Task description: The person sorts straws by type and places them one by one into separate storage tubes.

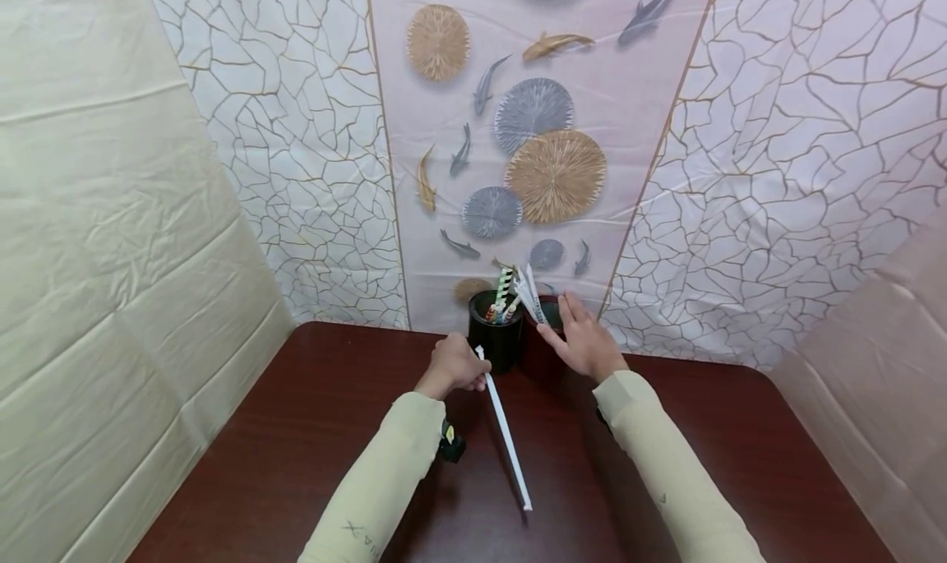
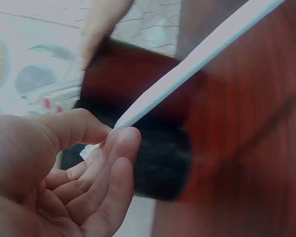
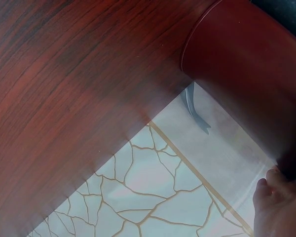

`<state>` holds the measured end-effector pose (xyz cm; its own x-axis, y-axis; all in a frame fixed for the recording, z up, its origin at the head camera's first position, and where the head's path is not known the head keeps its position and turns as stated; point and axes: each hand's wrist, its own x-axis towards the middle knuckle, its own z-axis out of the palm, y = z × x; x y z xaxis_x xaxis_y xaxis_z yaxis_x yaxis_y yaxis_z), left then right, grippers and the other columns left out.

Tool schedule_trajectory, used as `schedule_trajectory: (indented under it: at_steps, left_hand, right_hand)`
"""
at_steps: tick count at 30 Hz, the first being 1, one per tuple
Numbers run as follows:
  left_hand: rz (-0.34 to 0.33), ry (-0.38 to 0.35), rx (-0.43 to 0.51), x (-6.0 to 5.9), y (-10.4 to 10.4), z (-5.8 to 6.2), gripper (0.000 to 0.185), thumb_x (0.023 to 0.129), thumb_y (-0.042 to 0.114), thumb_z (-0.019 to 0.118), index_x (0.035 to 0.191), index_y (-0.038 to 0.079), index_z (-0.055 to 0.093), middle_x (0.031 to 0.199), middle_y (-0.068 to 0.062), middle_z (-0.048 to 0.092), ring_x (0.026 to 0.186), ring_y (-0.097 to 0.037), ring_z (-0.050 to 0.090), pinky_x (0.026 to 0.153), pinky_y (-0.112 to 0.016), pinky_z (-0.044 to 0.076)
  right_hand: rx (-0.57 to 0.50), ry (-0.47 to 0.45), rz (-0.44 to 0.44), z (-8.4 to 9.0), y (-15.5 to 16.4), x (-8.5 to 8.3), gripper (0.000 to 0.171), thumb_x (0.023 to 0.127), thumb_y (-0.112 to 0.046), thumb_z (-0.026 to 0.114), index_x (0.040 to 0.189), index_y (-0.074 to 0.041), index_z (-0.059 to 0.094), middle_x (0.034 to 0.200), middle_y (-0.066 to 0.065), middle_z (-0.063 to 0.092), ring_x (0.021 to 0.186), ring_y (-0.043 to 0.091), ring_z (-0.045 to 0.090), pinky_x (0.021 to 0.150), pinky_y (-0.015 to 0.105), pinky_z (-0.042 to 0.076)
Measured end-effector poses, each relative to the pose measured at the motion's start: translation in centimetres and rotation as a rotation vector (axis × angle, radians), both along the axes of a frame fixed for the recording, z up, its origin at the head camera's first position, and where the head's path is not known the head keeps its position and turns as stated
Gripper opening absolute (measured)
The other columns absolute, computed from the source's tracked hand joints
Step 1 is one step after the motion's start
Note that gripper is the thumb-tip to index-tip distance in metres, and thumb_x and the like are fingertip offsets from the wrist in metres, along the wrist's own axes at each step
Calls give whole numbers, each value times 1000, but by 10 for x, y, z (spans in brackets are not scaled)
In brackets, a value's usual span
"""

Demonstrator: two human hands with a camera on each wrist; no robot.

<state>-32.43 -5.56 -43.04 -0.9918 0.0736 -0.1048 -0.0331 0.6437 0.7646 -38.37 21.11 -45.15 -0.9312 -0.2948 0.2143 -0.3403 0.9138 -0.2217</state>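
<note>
Between its thumb and fingertips my left hand (image 1: pixel 453 364) pinches a long white paper-wrapped straw (image 1: pixel 505 431) near its upper end. The straw slants down toward the front of the table. Just behind that hand stands a black cylindrical cup (image 1: pixel 494 345), holding several patterned sticks, one green-striped (image 1: pixel 505 283). Beside it on the right is a dark red cup (image 3: pixel 251 74) with several white wrapped straws (image 1: pixel 529 297) leaning in it. My right hand (image 1: pixel 588 343) touches the red cup's rim with fingers extended, thumb close to the white straws.
Both cups stand at the back of the dark red-brown wooden table (image 1: pixel 251 464). Right behind them hangs a patterned cloth (image 1: pixel 444 259) with fish and round motifs. Pale cloth walls (image 1: pixel 148 259) flank the table on both sides.
</note>
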Motion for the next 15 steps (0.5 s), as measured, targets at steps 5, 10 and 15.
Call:
schedule_trajectory:
  at_steps: [5, 10, 15]
  left_hand:
    - [-35, 141, -61, -3, -12, 28, 33, 95, 13, 72, 62, 9, 77, 59, -3, 74, 62, -24, 78, 63, -22, 56]
    - [-32, 255, -112, -5, -21, 68, 30, 94, 11, 70, 66, 7, 80, 65, -7, 77, 55, -14, 70, 61, -21, 50]
    - [-27, 362, -146, -7, -24, 109, 27, 95, 11, 70, 70, 5, 81, 67, -6, 78, 55, -13, 67, 58, -23, 46]
  right_hand:
    - [-11, 4, 6, -1, 1, 1, 93, 109, -66, 36, 167, 4, 17, 177, 23, 12, 161, 47, 21, 122, 64, 37]
    - [-10, 0, 1, -1, 1, 2, 93, 109, -66, 36, 168, 3, 17, 177, 23, 11, 162, 46, 21, 122, 64, 38]
    - [-13, 0, 6, 0, 0, 1, 92, 109, -65, 37, 167, 3, 17, 177, 23, 12, 161, 45, 22, 122, 63, 38]
